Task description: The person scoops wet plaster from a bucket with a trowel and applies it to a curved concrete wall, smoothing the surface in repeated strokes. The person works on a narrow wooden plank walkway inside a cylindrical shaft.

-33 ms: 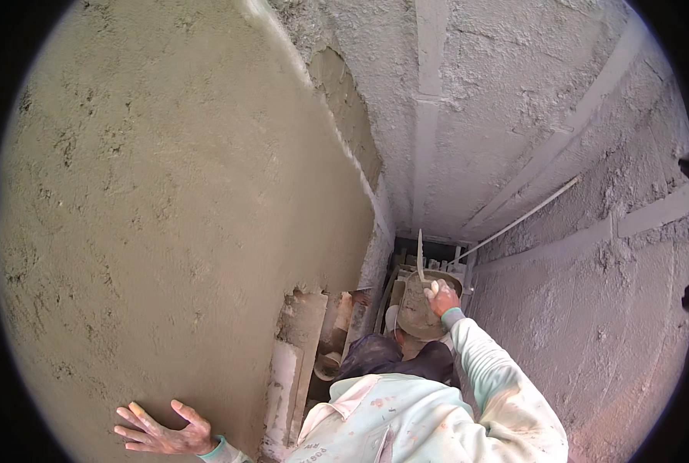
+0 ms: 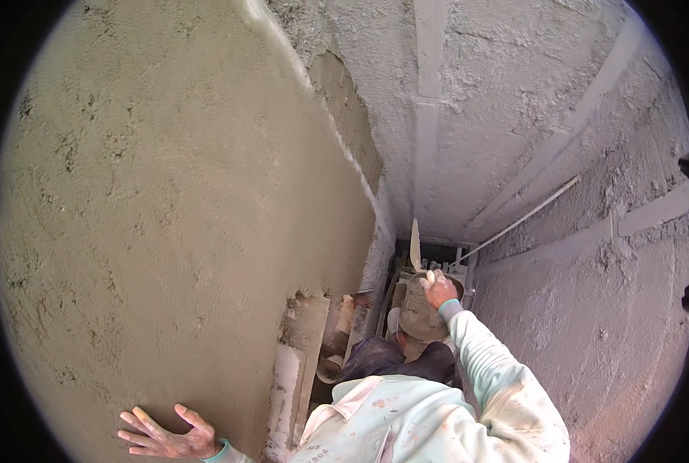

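My left hand [image 2: 170, 437] lies with its fingers spread against, or very close to, the damp grey-brown plastered wall [image 2: 182, 231] at the lower left. In my right hand [image 2: 438, 288] is a trowel, its handle hidden in the closed fingers. The trowel's blade [image 2: 415, 245] points up and away, with its narrow face turned partly toward me. Right below that hand sits a round pan [image 2: 423, 333] of grey mortar. I cannot tell whether the trowel touches the mortar.
A rough grey wall [image 2: 498, 92] with smooth vertical strips stands ahead, and another rough wall [image 2: 591, 339] closes in on the right. A thin pale rod [image 2: 522, 214] slants along the corner. Wooden boards [image 2: 310, 370] and a small round container [image 2: 330, 369] are below, beside the plastered wall.
My right hand has moved slightly up and left, and the trowel blade has turned to show more of its face. My left hand has shifted a little to the right.
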{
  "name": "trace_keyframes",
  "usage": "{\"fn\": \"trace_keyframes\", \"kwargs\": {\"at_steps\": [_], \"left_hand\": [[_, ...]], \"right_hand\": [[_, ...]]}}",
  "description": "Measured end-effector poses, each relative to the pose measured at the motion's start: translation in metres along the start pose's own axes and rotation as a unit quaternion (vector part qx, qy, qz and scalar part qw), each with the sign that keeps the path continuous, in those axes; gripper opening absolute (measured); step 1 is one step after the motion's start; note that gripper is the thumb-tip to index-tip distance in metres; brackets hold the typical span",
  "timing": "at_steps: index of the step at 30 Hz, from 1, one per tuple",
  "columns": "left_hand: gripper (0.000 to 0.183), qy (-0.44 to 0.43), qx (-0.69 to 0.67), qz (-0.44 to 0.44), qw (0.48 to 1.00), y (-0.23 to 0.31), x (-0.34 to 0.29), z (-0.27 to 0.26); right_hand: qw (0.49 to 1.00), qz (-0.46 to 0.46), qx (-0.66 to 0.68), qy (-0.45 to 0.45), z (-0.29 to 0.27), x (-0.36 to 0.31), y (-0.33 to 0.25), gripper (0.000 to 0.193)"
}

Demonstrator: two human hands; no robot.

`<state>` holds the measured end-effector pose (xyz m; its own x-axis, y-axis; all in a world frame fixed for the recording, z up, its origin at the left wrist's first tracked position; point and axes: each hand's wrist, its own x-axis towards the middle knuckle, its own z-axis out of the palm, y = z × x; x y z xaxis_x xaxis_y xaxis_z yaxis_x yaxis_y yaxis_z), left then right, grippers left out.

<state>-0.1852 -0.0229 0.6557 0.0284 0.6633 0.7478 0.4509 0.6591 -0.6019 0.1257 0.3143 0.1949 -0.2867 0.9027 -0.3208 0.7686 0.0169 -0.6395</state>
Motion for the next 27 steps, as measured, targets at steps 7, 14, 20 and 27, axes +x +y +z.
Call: {"fn": "trace_keyframes", "kwargs": {"at_steps": [7,14,20,27], "left_hand": [[0.073,-0.051,-0.029,-0.122,0.991,0.016,-0.002,-0.009],[0.072,-0.059,-0.043,-0.131,0.989,0.013,-0.004,-0.011],[0.072,-0.061,-0.034,-0.127,0.989,0.012,-0.006,-0.01],[0.072,-0.048,-0.027,-0.121,0.991,0.013,-0.005,-0.007]], "right_hand": [[0.871,-0.043,0.482,-0.089,-0.052,0.11,-0.234,0.028],[0.87,0.041,0.485,-0.073,-0.055,0.17,-0.344,0.023],[0.904,-0.045,0.423,0.042,-0.099,0.165,-0.412,0.026],[0.91,-0.168,0.369,0.09,-0.138,0.107,-0.431,0.03]]}}
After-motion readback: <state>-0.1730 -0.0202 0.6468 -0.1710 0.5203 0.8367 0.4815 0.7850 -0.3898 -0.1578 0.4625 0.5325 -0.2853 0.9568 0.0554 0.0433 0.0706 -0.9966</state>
